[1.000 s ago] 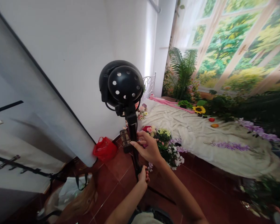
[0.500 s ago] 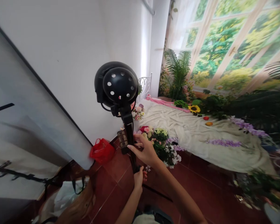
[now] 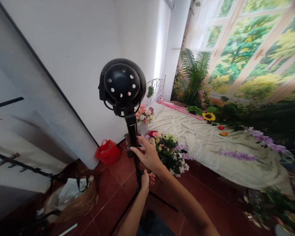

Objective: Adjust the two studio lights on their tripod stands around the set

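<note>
In front of me stands a black studio lamp (image 3: 122, 82) with a round, hole-dotted back, mounted on a black light stand (image 3: 132, 131). My right hand (image 3: 148, 155) is at the upper pole, thumb and fingers pinched on its right side. Lower down, my left hand (image 3: 145, 180) is closed at a joint of the stand; its fingers curl and partly hide what they grip. A small brownish block (image 3: 127, 141) sits behind the pole, beside my right fingertips. The stand's legs spread on the floor below.
A red bag (image 3: 108, 152) and a large brown bag (image 3: 81, 206) lie on the tiled floor at left. Bunches of flowers (image 3: 172, 150) stand just behind the stand. A bed with a cream blanket (image 3: 186, 134) fills the right. A black rail with clips (image 3: 19, 164) is at far left.
The lamp and pole have shifted slightly up and left and turned a little. Both hands have moved slightly up with them, keeping their places on the stand. More of the legs shows.
</note>
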Tool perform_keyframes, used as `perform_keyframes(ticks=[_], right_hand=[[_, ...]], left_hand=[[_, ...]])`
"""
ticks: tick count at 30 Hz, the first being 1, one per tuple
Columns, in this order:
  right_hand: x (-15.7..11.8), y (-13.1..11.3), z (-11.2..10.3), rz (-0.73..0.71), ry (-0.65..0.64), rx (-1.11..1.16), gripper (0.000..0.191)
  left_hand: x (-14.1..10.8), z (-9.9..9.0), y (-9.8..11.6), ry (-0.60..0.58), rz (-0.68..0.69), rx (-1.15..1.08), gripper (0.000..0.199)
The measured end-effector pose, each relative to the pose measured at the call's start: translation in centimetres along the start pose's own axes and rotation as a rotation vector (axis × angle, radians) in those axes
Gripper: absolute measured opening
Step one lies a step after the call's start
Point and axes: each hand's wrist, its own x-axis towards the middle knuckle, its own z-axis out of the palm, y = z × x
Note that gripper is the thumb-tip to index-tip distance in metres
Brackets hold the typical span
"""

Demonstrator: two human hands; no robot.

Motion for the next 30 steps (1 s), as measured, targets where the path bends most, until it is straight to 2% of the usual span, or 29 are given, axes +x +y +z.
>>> perform_keyframes(ticks=[3, 7, 11, 14, 16, 18, 20, 23, 25, 27, 28, 30], right_hand=[[-0.1, -0.1, -0.1, -0.006, 0.019, 0.026, 0.038], [-0.1, 0.0, 0.2, -0.009, 0.052, 0.046, 0.036], [-0.5, -0.7, 0.6, -0.019, 0.101, 0.055, 0.038], [-2.4, -2.0, 0.2, -0.056, 0.182, 0.083, 0.04], [-5.0, -2.3, -0.5, -0.048, 0.251, 0.084, 0.037], [-9.0, -1.7, -1.7, 0.025, 0.282, 0.051, 0.034], [-14.5, -0.1, -2.8, 0.165, 0.228, -0.016, 0.032], [-25.0, 2.6, -3.9, 0.512, 0.059, -0.247, 0.025], [-32.7, 3.5, -4.0, 0.833, -0.077, -0.425, 0.018], [-40.0, 3.3, -3.6, 1.088, -0.121, -0.47, 0.017], [-43.4, 2.8, -3.4, 1.142, -0.11, -0.425, 0.018], [-49.5, 1.4, -3.1, 1.157, -0.025, -0.303, 0.026]], left_hand=[[0.1, 0.6, -0.1, 0.064, -0.014, -0.058, 0.055], [0.3, 0.9, -0.1, 0.083, -0.067, -0.118, 0.031], [0.1, 1.0, 0.0, 0.061, -0.026, -0.185, 0.037], [-0.7, 0.0, -0.7, -0.006, 0.017, -0.21, 0.046], [-1.6, -1.8, -2.0, -0.06, 0.028, -0.206, 0.044], [-2.8, -4.4, -4.2, -0.091, 0.023, -0.197, 0.039], [-4.3, -7.5, -7.3, -0.078, -0.009, -0.186, 0.033], [-6.9, -12.0, -13.4, -0.009, -0.102, -0.158, 0.028], [-9.0, -14.5, -17.8, 0.021, -0.171, -0.129, 0.027], [-11.0, -16.2, -22.0, 0.031, -0.246, -0.102, 0.026], [-11.9, -16.8, -23.9, 0.036, -0.304, -0.098, 0.024], [-13.2, -17.4, -27.0, 0.041, -0.445, -0.095, 0.021]])
